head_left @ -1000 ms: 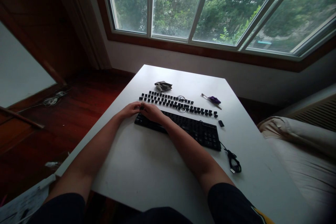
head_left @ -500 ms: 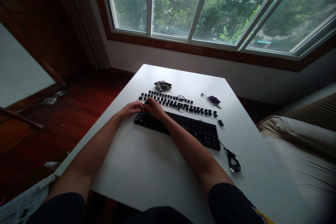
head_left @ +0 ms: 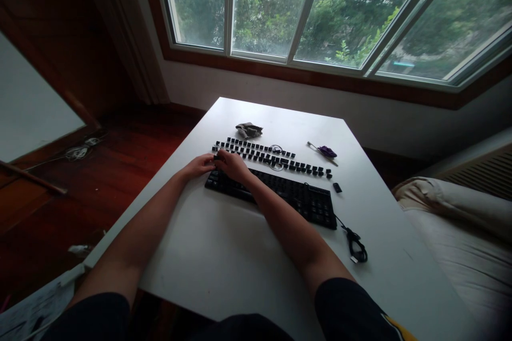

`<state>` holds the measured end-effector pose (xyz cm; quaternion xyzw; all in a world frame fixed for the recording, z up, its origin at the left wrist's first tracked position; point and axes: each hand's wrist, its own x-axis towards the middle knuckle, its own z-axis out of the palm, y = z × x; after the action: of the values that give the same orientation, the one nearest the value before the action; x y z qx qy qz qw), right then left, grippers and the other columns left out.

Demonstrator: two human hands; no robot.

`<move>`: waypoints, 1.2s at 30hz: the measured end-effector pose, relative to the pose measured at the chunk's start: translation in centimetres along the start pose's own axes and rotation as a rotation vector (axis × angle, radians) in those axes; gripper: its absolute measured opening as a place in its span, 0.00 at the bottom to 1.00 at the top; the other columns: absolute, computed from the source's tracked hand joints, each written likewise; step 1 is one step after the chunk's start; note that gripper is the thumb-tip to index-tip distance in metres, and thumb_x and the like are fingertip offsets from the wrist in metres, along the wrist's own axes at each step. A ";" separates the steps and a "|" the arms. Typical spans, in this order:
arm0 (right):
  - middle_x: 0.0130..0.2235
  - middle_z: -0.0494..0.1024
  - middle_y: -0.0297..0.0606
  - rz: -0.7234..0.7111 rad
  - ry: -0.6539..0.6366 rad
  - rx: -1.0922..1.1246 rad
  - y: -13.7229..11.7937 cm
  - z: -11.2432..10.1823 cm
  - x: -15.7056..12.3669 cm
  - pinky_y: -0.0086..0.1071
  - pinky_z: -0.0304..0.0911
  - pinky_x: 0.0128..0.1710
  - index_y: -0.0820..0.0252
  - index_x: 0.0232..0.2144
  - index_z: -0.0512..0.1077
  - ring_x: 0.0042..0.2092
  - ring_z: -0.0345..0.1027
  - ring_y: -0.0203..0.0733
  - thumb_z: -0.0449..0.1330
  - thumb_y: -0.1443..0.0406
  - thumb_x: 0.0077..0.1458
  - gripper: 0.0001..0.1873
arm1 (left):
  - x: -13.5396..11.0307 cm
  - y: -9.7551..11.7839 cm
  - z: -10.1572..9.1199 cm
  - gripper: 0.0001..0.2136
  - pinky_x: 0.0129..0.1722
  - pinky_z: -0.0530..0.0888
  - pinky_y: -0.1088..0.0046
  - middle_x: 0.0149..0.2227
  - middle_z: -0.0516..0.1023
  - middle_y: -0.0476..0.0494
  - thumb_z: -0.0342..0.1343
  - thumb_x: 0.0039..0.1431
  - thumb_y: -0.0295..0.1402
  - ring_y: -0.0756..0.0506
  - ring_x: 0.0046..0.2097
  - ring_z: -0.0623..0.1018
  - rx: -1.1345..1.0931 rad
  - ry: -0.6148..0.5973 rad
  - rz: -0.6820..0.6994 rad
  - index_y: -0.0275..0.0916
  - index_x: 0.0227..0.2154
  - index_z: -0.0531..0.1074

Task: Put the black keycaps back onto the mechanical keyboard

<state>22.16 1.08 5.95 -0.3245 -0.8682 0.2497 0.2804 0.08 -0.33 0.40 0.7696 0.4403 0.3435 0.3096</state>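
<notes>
Head view: left hand and right hand meet fingertip to fingertip over the far-left corner of the black keyboard. Fingers are curled, and it's too small to tell whether either pinches anything. The keyboard lies slanted on the desk, loose keycaps in rows just beyond it, crumpled cloth farther back.

Black keyboard lies slantwise beside loose keycaps (two rows).
</notes>
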 end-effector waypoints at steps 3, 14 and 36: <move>0.31 0.76 0.32 0.052 0.037 0.050 0.6 1.0 0.3 0.28 0.52 0.31 0.55 0.36 0.69 0.32 0.67 0.39 0.61 0.61 0.60 0.05 | 0.0 -0.2 0.0 0.15 0.57 0.71 0.61 0.51 0.78 0.39 0.60 0.59 0.38 0.38 0.54 0.76 0.010 0.007 0.007 0.38 0.46 0.78; 0.34 0.79 0.34 -0.188 -0.107 0.003 0.3 0.5 0.0 0.30 0.55 0.35 0.53 0.43 0.74 0.34 0.69 0.42 0.61 0.64 0.60 0.09 | 0.1 -0.4 0.2 0.18 0.55 0.73 0.61 0.48 0.79 0.39 0.63 0.57 0.41 0.38 0.51 0.77 -0.050 0.034 0.003 0.37 0.47 0.78; 0.29 0.75 0.31 -0.129 -0.063 0.273 2.0 0.8 -0.5 0.28 0.59 0.34 0.57 0.35 0.70 0.32 0.66 0.38 0.58 0.60 0.61 0.07 | 0.0 0.5 0.1 0.16 0.56 0.71 0.61 0.50 0.78 0.39 0.62 0.59 0.40 0.38 0.54 0.75 -0.024 0.022 0.003 0.39 0.47 0.79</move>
<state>22.83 1.89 3.96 -0.2190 -0.8536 0.3568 0.3099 0.44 -0.52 0.70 0.7627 0.4381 0.3577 0.3137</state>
